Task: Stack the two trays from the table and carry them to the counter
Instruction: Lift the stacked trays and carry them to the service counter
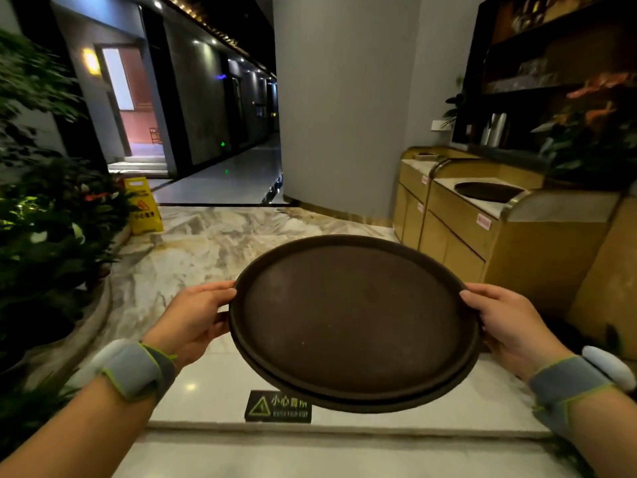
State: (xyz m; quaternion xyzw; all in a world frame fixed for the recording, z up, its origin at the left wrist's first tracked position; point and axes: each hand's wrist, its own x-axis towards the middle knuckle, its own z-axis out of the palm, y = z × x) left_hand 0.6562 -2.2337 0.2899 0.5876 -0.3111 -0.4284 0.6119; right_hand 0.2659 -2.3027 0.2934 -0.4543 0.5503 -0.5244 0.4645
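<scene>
Both my left hand (193, 319) and right hand (510, 326) clamp opposite rims of two stacked round brown trays (351, 322); the wooden counter (482, 232) lies ahead-right, nearer my right hand.

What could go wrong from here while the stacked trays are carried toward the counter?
The bottom tray sits offset under the top tray, so it might slide if the left hand or right hand loosens. The step warning sign marks an edge right below, partly hidden by the trays. The yellow wet-floor sign hints at slippery marble.
</scene>
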